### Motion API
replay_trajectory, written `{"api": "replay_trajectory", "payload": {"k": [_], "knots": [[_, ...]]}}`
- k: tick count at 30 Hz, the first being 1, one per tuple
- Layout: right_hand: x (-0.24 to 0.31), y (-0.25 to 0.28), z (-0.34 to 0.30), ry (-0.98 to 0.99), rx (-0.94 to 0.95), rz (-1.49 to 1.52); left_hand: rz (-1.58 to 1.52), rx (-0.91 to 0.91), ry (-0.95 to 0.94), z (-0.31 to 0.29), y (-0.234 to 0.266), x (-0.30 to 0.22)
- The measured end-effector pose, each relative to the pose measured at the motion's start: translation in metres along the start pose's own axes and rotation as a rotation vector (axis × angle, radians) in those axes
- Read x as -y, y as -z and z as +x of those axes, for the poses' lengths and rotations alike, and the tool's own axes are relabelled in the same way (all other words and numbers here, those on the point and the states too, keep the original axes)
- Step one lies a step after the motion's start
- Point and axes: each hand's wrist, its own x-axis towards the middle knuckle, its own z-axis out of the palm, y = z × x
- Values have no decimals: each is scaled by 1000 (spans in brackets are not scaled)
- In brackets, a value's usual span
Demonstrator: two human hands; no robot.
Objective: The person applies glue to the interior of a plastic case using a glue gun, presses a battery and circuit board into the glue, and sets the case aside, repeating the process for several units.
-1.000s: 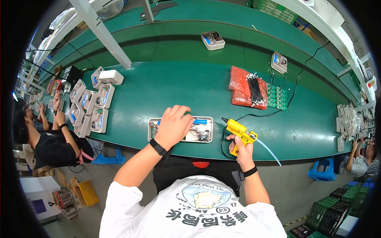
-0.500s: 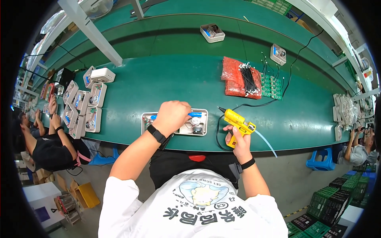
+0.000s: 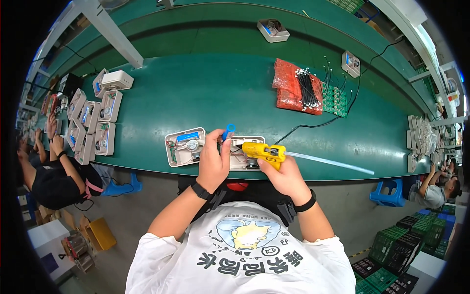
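A blue cylindrical battery [image 3: 229,131] stands upright in the fingers of my left hand [image 3: 214,159], lifted above the white plastic casing [image 3: 251,139] in front of me. My right hand [image 3: 285,177] is closed around the yellow hot glue gun [image 3: 264,152], whose nozzle points left over that casing. From the gun's back a pale glue stick [image 3: 333,163] sticks out to the right. To the left lies a second open casing [image 3: 171,153], holding a blue battery [image 3: 188,136] and a round silver part [image 3: 192,145]. My hands and the gun hide much of the right casing's inside.
Several white casings [image 3: 111,105] are grouped at the left of the green bench [image 3: 196,93]. Red bubble wrap [image 3: 286,93] with black cables [image 3: 307,90] lies beside green circuit boards [image 3: 335,102]. The glue gun's black cord [image 3: 313,125] crosses the bench. People sit at both sides.
My left hand has lifted the blue battery out of the casing. My right hand has brought the glue gun left, over the casing, and levelled it. The left casing is now uncovered.
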Motion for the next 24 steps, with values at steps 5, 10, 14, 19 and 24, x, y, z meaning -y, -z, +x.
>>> {"api": "replay_trajectory", "payload": {"k": [5, 10, 14, 19, 24], "knots": [[5, -11, 11, 43, -30, -246, 153, 66, -84, 0, 6, -3], [3, -7, 11, -21, 17, -224, 198, 121, -157, 2, 10, -2], [7, 4, 1, -133, 5, -88, 161, 87, -187, 12, 16, 3], [-7, 18, -16, -17, -136, -69, 133, 155, -262, 13, 11, -7], [-7, 20, -21, -50, -193, -171, 204, 119, -343, 14, 3, -7]]}}
